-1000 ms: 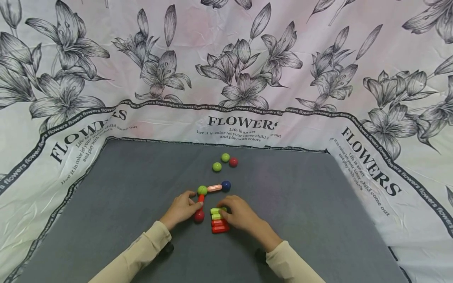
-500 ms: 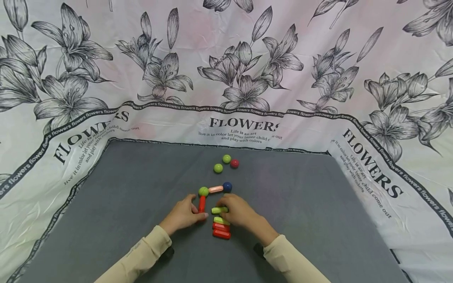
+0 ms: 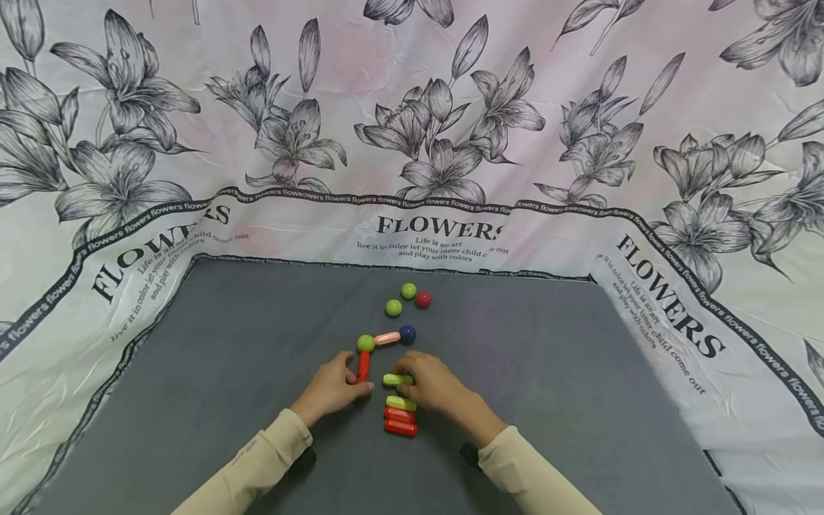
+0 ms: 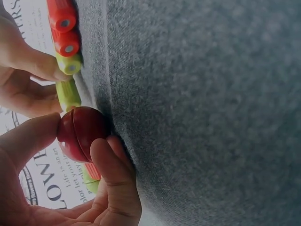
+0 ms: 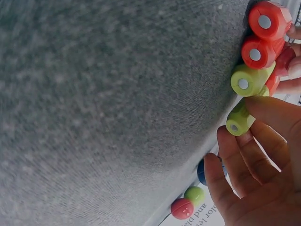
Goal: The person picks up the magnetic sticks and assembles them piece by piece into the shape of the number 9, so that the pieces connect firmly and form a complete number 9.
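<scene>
Pinching a glossy, grooved dark-red ball (image 4: 87, 132) with the left hand (image 3: 328, 388) — and a pale-tipped lime-green rod (image 5: 238, 118) with the right hand (image 3: 433, 383), over a gray counter (image 3: 547, 372).

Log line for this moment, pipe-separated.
left hand: grips red ball | right hand: pinches lime rod | nearby: second lime rod, two red rods | farther: green ball, pink rod, blue ball

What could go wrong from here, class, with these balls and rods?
The left hand pinches the glossy dark-red ball; a tug might part the slim red rod from the round lime-green ball.

The right hand holds a lime-green faceted rod by its fingertips, so it could slip or bump the nearby row of rods.
</scene>
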`<action>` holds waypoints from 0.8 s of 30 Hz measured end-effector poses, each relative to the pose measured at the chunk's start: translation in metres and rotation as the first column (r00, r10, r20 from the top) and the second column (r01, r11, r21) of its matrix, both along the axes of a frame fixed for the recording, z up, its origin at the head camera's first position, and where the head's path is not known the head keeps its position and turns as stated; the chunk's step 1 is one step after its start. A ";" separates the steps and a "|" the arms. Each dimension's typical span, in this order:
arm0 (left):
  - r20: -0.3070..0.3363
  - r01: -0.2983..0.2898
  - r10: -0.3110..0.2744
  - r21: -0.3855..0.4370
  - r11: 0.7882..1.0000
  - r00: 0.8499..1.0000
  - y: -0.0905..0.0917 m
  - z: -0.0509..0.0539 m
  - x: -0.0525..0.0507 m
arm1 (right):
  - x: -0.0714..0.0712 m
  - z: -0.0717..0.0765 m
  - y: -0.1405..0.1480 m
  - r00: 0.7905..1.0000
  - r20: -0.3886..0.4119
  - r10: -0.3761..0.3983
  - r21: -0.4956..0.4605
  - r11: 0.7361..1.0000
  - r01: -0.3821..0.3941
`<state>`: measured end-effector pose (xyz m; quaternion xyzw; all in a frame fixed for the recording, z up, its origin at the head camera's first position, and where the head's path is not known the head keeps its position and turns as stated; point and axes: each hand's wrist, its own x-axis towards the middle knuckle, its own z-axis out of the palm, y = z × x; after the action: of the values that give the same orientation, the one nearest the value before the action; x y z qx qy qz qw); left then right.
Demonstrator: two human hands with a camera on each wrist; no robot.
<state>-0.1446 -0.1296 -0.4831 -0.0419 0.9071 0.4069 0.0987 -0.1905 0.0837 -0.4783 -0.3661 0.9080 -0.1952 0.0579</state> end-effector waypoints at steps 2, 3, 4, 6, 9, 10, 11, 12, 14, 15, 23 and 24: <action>-0.001 -0.001 0.001 0.007 1.000 1.000 0.000 0.000 -0.002 | 0.000 0.001 0.000 1.000 0.000 -0.003 -0.005 1.000 0.003; -0.004 0.003 -0.003 0.005 1.000 1.000 -0.001 0.001 -0.003 | -0.001 0.000 -0.001 1.000 -0.002 -0.001 -0.004 1.000 0.001; 0.003 -0.005 0.005 0.007 1.000 1.000 -0.001 0.001 -0.004 | -0.001 0.000 -0.001 1.000 -0.003 0.003 -0.001 1.000 -0.003; 0.011 -0.007 0.007 0.006 1.000 1.000 -0.001 0.002 -0.004 | -0.001 -0.001 -0.002 1.000 0.000 0.011 0.006 1.000 -0.011; 0.020 -0.010 0.010 0.004 1.000 1.000 -0.001 0.002 -0.005 | 0.000 -0.002 -0.003 1.000 0.004 0.015 0.010 1.000 -0.015; 0.027 -0.015 0.015 0.006 1.000 1.000 0.000 0.002 -0.005 | 0.000 -0.002 -0.004 1.000 0.008 0.014 0.009 1.000 -0.014; 0.028 -0.013 0.013 0.005 1.000 1.000 0.000 0.002 -0.005 | 0.000 -0.002 -0.004 1.000 0.009 0.014 0.007 1.000 -0.014; 0.029 -0.013 0.013 0.006 1.000 1.000 0.000 0.002 -0.005 | 0.000 -0.002 -0.005 1.000 0.012 0.014 0.004 1.000 -0.014; 0.026 -0.012 0.012 0.008 1.000 1.000 0.000 0.001 -0.005 | 0.000 -0.002 -0.006 1.000 0.012 0.018 0.001 1.000 -0.018; 0.025 -0.012 0.012 0.008 1.000 1.000 0.001 0.001 -0.005 | 0.001 -0.002 -0.007 1.000 0.014 0.020 0.001 1.000 -0.020; 0.016 -0.011 0.011 0.009 1.000 1.000 0.002 0.000 -0.005 | 0.003 0.001 -0.011 0.999 0.006 0.037 0.020 0.999 -0.037; 0.016 -0.011 0.011 0.009 1.000 1.000 0.002 0.001 -0.006 | 0.003 0.001 -0.012 0.999 0.005 0.037 0.023 0.999 -0.037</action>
<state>-0.1503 -0.1278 -0.4826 -0.0497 0.9041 0.4115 0.1037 -0.1874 0.0718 -0.4775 -0.3815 0.9032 -0.1845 0.0678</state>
